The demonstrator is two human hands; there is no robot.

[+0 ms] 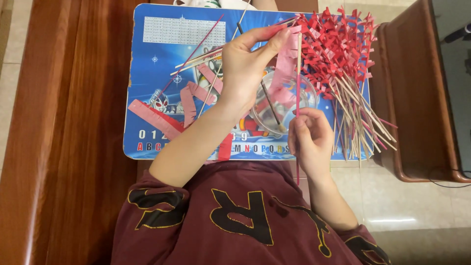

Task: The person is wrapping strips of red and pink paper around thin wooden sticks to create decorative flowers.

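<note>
Finished sticks — beside clear bowl

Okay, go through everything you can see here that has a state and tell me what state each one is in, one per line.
Left hand: raised, fingertips pinching the top of a pink paper strip.
Right hand: closed around a thin upright stick.
Clear round plastic bowl: upright, brush resting inside.
Pile of sticks with red paper tips: finished, heaped at right.
Loose pink paper strips: lying flat on the blue printed board.
</note>
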